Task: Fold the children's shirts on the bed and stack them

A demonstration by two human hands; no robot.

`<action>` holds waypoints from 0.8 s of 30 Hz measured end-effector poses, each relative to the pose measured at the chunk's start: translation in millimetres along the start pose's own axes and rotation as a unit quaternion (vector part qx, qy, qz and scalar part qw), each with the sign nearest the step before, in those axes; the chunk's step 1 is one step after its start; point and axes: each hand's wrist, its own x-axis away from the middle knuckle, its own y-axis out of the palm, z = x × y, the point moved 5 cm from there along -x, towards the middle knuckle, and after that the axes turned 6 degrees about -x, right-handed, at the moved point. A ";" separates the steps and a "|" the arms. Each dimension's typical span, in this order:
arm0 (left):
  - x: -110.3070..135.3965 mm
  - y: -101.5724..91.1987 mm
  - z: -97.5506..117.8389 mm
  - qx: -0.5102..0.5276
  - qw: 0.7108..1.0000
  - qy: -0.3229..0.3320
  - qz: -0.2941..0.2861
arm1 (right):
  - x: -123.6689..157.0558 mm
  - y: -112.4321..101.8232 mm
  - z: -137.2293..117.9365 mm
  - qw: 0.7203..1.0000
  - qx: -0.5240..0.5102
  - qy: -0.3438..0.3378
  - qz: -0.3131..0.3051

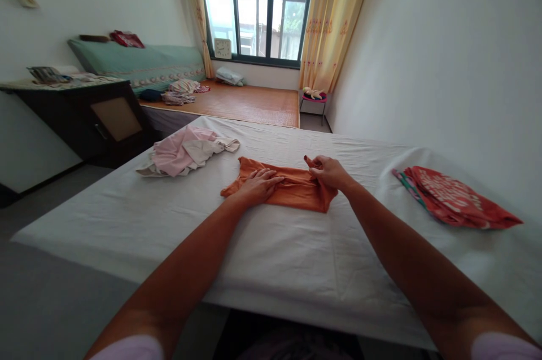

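An orange garment [292, 197], folded into a long rectangle, lies on the white-sheeted table [271, 258] in front of me. Its exact kind does not show. My left hand [259, 184] rests flat on its left half, fingers stretched out. At the right end, my right hand [328, 172] pinches a corner of the same cloth and lifts it slightly off the sheet. Part of that end is hidden behind the right hand.
A crumpled pink and cream clothing heap [186, 151] lies at the back left. Folded red clothes [457, 196] are stacked at the right near the wall. Beyond stand a bed with a brown mat [254, 101], a dark cabinet [105, 117] and a small stool [314, 97].
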 end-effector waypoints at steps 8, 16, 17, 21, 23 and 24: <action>-2.6 -9.7 -4.2 0.113 0.993 -0.012 0.029 | -10.4 35.5 -28.6 0.981 -0.194 -0.006 -0.013; -1.8 -30.9 -19.7 0.498 0.848 -0.142 0.117 | -26.2 63.9 -98.8 0.891 -0.447 -0.041 -0.062; -1.0 -30.8 -21.6 0.533 0.823 -0.153 0.118 | -25.6 67.1 -107.4 0.876 -0.472 -0.045 -0.089; 4.4 -28.9 -41.5 0.565 0.778 -0.212 0.174 | -23.4 72.2 -113.5 0.837 -0.533 -0.041 -0.116; 7.4 -27.0 -55.6 0.546 0.776 -0.240 0.206 | -23.8 71.5 -98.8 0.840 -0.536 -0.023 -0.078; 9.0 -26.3 -62.6 0.531 0.779 -0.254 0.217 | -23.7 71.8 -89.3 0.845 -0.531 -0.011 -0.060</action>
